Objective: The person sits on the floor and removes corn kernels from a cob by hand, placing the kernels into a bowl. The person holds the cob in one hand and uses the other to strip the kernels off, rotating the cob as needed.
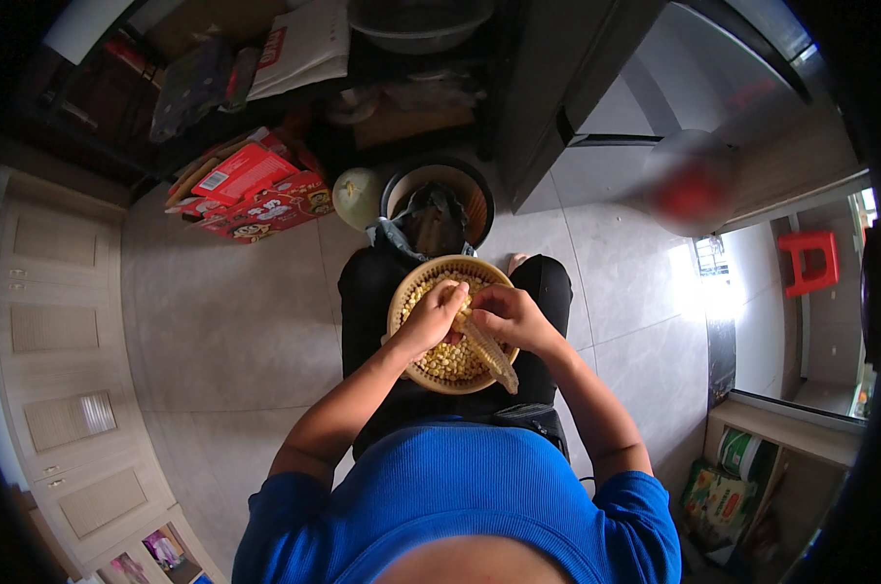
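A round tan basket (398, 310) rests on my lap between my knees, with loose yellow corn kernels (450, 362) in it. Over it lies a corn cob (491, 358), its lower right part bare of kernels and reaching past the rim. My left hand (431, 319) is wrapped round the cob's upper end, thumb on top. The curled fingers of my right hand (514, 317) press against the cob from the other side, close to the left thumb. Between the hands, the fingers partly hide the cob's upper end.
Beyond my knees stands a dark bin (486, 195) with a bag liner and something brown inside. Left of it are a pale green melon (358, 198) and a red carton (265, 195). Cabinets (61, 331) line the left; a red stool (808, 263) stands far right.
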Motion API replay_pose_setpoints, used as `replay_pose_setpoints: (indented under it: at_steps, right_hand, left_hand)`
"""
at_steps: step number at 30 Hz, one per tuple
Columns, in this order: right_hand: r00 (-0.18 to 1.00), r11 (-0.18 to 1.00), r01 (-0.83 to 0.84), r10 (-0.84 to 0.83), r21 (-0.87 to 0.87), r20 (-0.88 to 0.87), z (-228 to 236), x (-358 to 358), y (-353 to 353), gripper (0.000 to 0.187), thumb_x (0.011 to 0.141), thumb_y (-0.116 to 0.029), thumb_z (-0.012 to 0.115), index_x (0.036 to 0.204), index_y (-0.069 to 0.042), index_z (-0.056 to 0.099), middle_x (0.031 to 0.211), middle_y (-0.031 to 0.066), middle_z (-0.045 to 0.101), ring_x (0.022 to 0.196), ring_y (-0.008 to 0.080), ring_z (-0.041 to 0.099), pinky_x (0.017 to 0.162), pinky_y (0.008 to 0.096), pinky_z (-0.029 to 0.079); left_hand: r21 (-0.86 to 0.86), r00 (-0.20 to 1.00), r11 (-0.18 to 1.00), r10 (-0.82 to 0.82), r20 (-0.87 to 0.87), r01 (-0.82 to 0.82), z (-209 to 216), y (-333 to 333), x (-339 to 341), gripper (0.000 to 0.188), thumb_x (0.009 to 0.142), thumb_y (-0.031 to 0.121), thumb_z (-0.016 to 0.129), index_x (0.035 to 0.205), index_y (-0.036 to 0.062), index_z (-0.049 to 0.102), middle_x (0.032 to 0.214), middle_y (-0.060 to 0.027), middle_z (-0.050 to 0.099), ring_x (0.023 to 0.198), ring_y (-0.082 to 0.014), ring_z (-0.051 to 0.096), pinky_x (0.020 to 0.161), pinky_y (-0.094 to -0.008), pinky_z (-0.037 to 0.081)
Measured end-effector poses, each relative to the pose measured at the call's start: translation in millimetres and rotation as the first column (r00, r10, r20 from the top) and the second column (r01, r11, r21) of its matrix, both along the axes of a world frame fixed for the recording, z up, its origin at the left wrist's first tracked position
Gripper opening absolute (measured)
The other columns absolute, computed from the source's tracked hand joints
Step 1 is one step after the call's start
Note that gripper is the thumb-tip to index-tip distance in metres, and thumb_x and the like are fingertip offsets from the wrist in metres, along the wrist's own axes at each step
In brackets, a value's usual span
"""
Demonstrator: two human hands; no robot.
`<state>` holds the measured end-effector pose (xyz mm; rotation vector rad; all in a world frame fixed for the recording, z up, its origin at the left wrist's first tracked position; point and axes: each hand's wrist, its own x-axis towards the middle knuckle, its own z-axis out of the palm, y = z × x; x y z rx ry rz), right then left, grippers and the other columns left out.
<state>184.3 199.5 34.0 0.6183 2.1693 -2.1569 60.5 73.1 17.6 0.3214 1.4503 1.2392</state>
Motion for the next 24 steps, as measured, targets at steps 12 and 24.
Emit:
replay_pose_setpoints:
  at_steps: [12,24]
  right_hand:
    - [1.0,0.973,0.004,0.003,0.231,-0.03,7.8,0.5,-11.1,0.031,0.075,-0.012,0.065,0.097,0.005,0.052,0.079,0.0048,0.056,0.071,0.0072,0.051,0.064,0.0224,0.045]
    - [0.996,0.983,-0.07,0.077,0.168,-0.036,-14.8,-5.6,-5.9,0.032,0.077,-0.009,0.064,0.102,0.006,0.05,0.084,0.0017,0.055,0.074,0.0055,0.05,0.064,0.0209,0.044]
  left_hand:
    - [0.034,0.976,0.999,0.029,-0.217,-0.022,-25.4,3.4,2.9,0.024,0.09,0.032,0.05,0.089,0.0082,0.05,0.077,0.0016,0.049,0.063,-0.0051,0.048,0.042,-0.0198,0.041]
    - [0.054,0.855,0.997,-0.027,-0.518,0.063,-21.1,6.2,1.5,0.03,0.091,0.034,0.048,0.083,0.0058,0.05,0.068,0.0007,0.049,0.055,-0.0069,0.046,0.042,-0.0232,0.038]
